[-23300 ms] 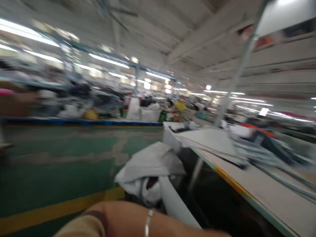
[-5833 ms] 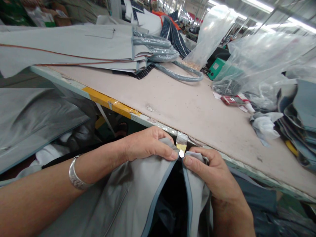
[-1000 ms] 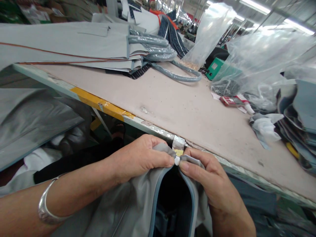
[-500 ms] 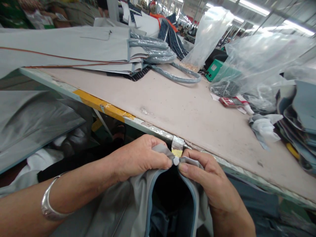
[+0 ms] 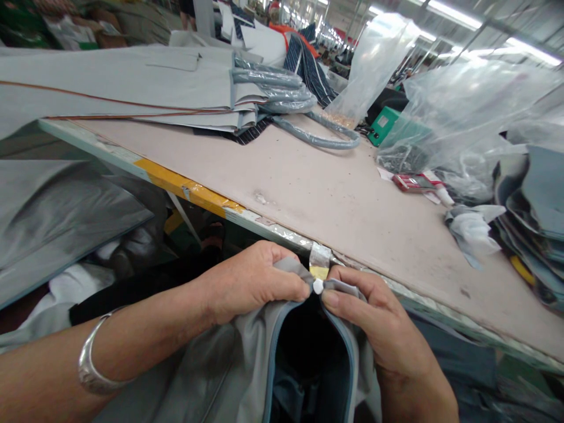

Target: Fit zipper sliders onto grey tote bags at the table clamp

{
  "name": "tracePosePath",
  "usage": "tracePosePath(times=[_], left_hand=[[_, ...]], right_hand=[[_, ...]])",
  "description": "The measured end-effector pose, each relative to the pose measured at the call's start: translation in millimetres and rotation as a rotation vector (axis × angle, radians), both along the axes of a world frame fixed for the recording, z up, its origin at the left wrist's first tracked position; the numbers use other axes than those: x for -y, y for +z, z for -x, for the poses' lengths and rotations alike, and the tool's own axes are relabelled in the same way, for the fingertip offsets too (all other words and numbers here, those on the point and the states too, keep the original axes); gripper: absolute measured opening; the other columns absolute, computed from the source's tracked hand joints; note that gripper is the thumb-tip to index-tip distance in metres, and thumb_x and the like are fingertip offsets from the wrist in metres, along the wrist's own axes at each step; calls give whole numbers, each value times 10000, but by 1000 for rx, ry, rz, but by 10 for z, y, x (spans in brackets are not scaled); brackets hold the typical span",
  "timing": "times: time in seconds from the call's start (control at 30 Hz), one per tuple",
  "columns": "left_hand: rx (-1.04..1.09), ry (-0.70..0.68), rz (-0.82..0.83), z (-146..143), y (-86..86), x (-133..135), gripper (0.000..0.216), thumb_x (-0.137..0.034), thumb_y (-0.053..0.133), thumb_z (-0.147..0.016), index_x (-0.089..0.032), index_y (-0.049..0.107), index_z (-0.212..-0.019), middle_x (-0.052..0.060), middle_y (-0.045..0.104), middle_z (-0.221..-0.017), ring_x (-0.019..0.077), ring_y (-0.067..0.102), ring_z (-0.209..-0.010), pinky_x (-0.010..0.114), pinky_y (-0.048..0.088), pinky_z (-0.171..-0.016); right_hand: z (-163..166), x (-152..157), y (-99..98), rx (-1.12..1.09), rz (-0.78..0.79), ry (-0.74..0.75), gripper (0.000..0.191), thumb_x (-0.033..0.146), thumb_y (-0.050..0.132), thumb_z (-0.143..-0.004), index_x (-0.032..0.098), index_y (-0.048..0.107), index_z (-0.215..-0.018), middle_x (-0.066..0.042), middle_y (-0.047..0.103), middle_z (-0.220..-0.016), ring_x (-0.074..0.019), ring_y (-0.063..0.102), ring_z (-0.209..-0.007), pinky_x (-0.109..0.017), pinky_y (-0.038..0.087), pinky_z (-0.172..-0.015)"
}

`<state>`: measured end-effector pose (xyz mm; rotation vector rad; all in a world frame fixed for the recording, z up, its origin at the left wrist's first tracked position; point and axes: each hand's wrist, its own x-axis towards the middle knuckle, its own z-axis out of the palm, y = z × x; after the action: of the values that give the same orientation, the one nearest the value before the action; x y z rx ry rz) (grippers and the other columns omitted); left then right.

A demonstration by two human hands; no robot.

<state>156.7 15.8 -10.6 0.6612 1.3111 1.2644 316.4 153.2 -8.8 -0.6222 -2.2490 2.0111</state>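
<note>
One silver bangle [image 5: 90, 359] circles the wrist of my left hand [image 5: 251, 279], pinching the grey fabric [image 5: 247, 341], near centre; then a white disc [image 5: 318, 286]; then my right hand [image 5: 376, 314], pinching it too. Farther right, on the desk [image 5: 321, 188], a red box [image 5: 412, 183] is too blurred to read.

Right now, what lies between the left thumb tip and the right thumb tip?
A small white round piece, seen in the head view; the left hand and right hand each pinch grey cloth beside it.
</note>
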Motion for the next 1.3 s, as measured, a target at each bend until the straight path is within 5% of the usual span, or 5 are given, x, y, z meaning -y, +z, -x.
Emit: tracePosePath(times=[0.7,1.07,1.3], left_hand=[[9,22,-22,-19,52,-10,150,-221,651,-662,-152,521,-637,-64,396,-532,49,287,-463,178,212,-427],[39,50,-49,-44,15,-39,206,-310,650,-663,-147,526,-683,-27,470,-623,82,362,-553,227,256,-545],[-32,54,-34,-43,3,-15,270,-358,662,-667,-156,483,-655,-32,441,-607,82,346,-553,232,236,-542]], right_hand=[[29,96,-10,-4,131,-66,304,448,720,-821,154,641,-820,6,518,-719,-107,400,-645,-243,319,-598],[51,110,-25,-60,170,-162,328,435,742,-804,160,577,-736,21,462,-663,-97,381,-611,-233,319,-573],[44,75,-19,-37,68,-112,345,472,722,-821,155,597,-761,20,476,-670,-99,365,-615,-234,307,-573]])
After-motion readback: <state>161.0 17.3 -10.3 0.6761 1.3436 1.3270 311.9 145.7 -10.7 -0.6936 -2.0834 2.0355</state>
